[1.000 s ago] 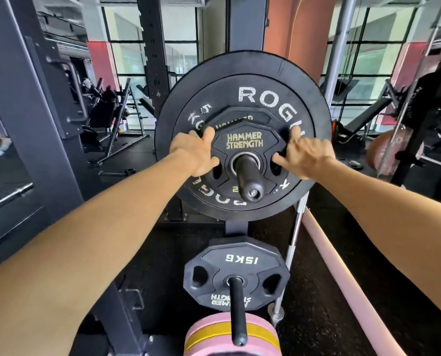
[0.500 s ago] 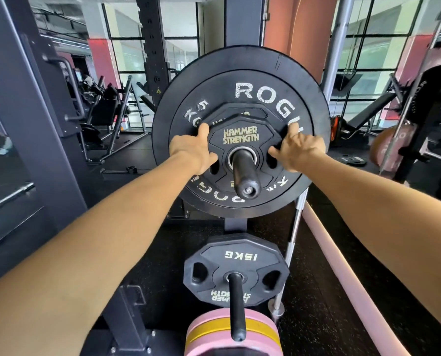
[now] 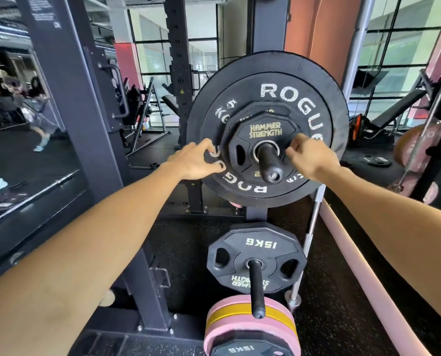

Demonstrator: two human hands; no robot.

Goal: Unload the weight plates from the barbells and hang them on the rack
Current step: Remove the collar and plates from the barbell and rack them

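Note:
A small black Hammer Strength plate (image 3: 265, 129) hangs on the rack's upper peg (image 3: 269, 163), in front of a slightly larger plate and a big black Rogue plate (image 3: 304, 80). My left hand (image 3: 196, 160) hovers just left of the small plate with fingers loosely curled, holding nothing. My right hand (image 3: 304, 155) is at the plate's right edge, fingers loose and apart. Below, a 15KG plate (image 3: 255, 245) sits on a lower peg (image 3: 256, 291), above pink and yellow plates (image 3: 240, 327).
The rack upright (image 3: 262, 21) rises behind the plates. A steel barbell (image 3: 314, 214) stands on end right of the rack, next to a pink padded rail (image 3: 363, 265). A dark frame post (image 3: 85, 124) and mirror (image 3: 21, 150) are at left. More pink plates (image 3: 409, 147) hang far right.
Both hands have come off the small plate's face; the left hand slid left and uncovered the plate's grip slot. The plate stays on the peg.

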